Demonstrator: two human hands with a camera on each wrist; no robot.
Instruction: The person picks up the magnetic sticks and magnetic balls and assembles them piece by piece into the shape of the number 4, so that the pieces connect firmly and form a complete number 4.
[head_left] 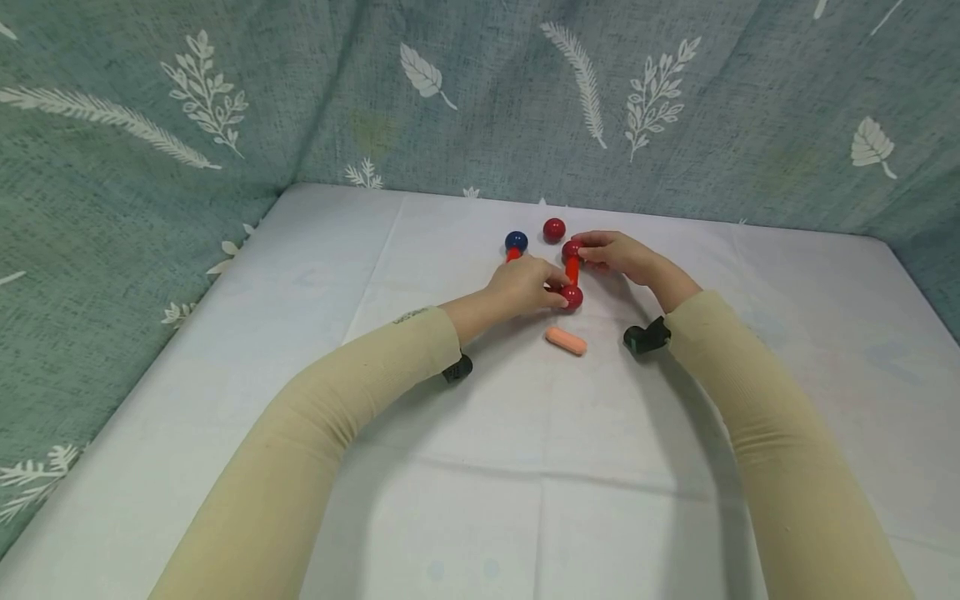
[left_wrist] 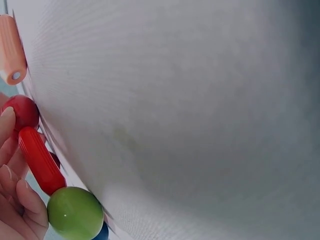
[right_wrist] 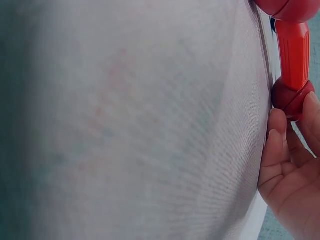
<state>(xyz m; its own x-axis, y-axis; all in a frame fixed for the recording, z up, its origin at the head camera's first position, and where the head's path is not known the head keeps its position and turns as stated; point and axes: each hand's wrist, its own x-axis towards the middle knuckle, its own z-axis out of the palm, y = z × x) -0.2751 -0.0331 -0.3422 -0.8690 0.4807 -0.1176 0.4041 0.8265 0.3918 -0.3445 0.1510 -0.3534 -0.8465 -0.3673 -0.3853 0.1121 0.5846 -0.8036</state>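
Note:
In the head view my left hand (head_left: pixel 525 287) pinches the near red ball (head_left: pixel 572 297) between thumb and fingers. My right hand (head_left: pixel 621 255) grips the far red ball (head_left: pixel 572 251). A red ribbed rod (head_left: pixel 572 271) spans these two balls. Behind the left hand, a blue ball (head_left: pixel 516 242) meets another red rod (head_left: pixel 513 254), partly covered by that hand. The left wrist view shows a green ball (left_wrist: pixel 75 213) at the end of a red rod (left_wrist: pixel 42 161), close to the left fingers (left_wrist: pixel 34 202). In the right wrist view, the right fingers touch a red ball (right_wrist: pixel 291 98).
A loose red ball (head_left: pixel 554 230) lies just beyond the hands. Nearer to me lies a peach-coloured rod (head_left: pixel 566 341). Black devices (head_left: pixel 647 336) hang at both wrists. White cloth (head_left: pixel 480 517) covers the table, with a patterned green-blue curtain (head_left: pixel 495 100) behind.

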